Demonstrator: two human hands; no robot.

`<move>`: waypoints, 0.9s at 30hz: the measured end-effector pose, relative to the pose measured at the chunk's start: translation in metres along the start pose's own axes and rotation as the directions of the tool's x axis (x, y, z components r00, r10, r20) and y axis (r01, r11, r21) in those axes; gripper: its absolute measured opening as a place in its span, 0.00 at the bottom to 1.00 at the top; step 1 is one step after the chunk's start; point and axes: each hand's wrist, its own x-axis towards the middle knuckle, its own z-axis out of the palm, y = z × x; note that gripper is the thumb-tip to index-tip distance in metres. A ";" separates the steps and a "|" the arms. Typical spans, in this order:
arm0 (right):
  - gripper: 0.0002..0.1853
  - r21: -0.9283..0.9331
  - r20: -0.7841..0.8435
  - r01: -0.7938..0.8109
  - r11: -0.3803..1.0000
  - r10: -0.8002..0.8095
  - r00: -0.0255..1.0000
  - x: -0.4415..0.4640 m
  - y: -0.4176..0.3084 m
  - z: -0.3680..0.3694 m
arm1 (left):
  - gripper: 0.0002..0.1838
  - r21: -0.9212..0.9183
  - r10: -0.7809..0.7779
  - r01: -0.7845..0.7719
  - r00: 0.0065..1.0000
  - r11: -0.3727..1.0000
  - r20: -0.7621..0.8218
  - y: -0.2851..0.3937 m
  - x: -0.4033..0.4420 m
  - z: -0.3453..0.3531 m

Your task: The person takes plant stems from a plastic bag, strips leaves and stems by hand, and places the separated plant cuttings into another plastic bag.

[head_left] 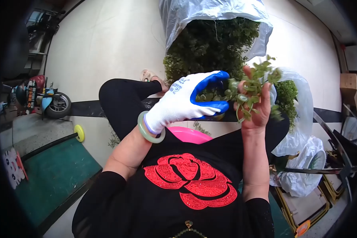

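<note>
One glove (172,101), print (178,87) illegible; right hand (254,113) holds green sprigs (253,88).

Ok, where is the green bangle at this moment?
In the head view, the bangle circles the left wrist, at the cuff of the white and blue glove.

Sprigs (246,95) hide parts of your right hand (261,116), and their outer leaves blur. The print (177,88) on your left glove (171,101) is too small to read. Your clothes cover part of the pink tub (189,135) — and the frame cuts off the upper bag (222,7) and your necklace (189,232).
</note>
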 end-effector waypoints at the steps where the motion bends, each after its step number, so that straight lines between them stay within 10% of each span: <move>1: 0.33 0.034 -0.062 -0.009 0.999 0.011 0.998 -0.004 0.009 0.008 | 0.38 0.108 0.072 -0.074 0.997 0.991 0.025 -0.003 -0.001 -0.004; 2: 0.34 0.122 0.017 -0.085 0.989 0.083 0.996 -0.006 0.015 0.010 | 0.40 0.209 0.138 -0.147 0.989 0.967 0.059 -0.009 -0.003 -0.006; 3: 0.33 0.220 0.288 -0.174 0.960 0.106 0.952 -0.003 0.021 0.010 | 0.45 -0.066 0.067 -0.060 0.991 0.996 0.114 -0.021 -0.006 -0.002; 4: 0.32 0.219 0.262 -0.189 0.957 0.128 0.957 -0.005 0.027 0.018 | 0.38 -0.239 0.020 0.010 0.992 0.971 0.123 -0.024 -0.011 0.003; 6: 0.32 -0.045 0.155 -0.111 0.993 0.117 0.981 -0.006 0.025 0.037 | 0.30 0.018 -0.054 0.052 0.991 0.998 0.125 -0.034 -0.020 0.008; 8: 0.29 -0.108 0.086 -0.057 0.992 0.067 0.994 0.003 0.014 0.029 | 0.17 -0.085 -0.431 0.443 0.893 0.893 0.126 -0.028 -0.023 0.007; 12: 0.22 -0.087 -0.209 0.107 0.990 -0.123 0.970 0.006 -0.005 -0.026 | 0.14 -0.223 -0.394 0.428 0.901 0.876 0.181 -0.009 -0.031 -0.016; 20: 0.26 -0.356 -0.026 0.026 0.934 -0.038 0.999 -0.027 -0.033 -0.037 | 0.14 -0.216 -0.296 0.460 0.800 0.862 0.522 0.014 -0.033 -0.031; 27: 0.55 -0.891 0.241 0.401 0.213 -0.526 0.815 -0.058 -0.072 -0.006 | 0.15 -0.391 -0.247 0.478 0.825 0.787 0.509 0.025 -0.034 -0.039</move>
